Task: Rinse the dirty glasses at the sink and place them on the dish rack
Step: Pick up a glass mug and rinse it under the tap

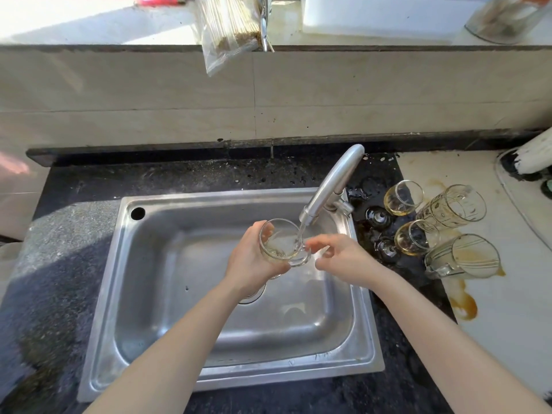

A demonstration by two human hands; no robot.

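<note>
My left hand [254, 261] grips a clear glass mug [282, 242] over the steel sink [125, 279], its mouth tilted up under the tap [331, 186]. A thin stream of water runs from the spout into the glass. My right hand [343, 258] hovers just right of the mug with its fingers loosely spread near the handle, holding nothing. Several dirty glasses stand or lie to the right of the sink: two small stemmed glasses [403, 198] [415, 237] with yellowish liquid, a patterned tumbler [451, 209] on its side, and a tipped glass jug [460, 258].
Brown liquid is spilled on the white counter [507, 309] around the jug. Dark speckled countertop [59, 249] lies left of the sink. A tiled ledge above carries a plastic bag [227, 28], a white box [382, 13] and a jar [504, 19]. No dish rack is in view.
</note>
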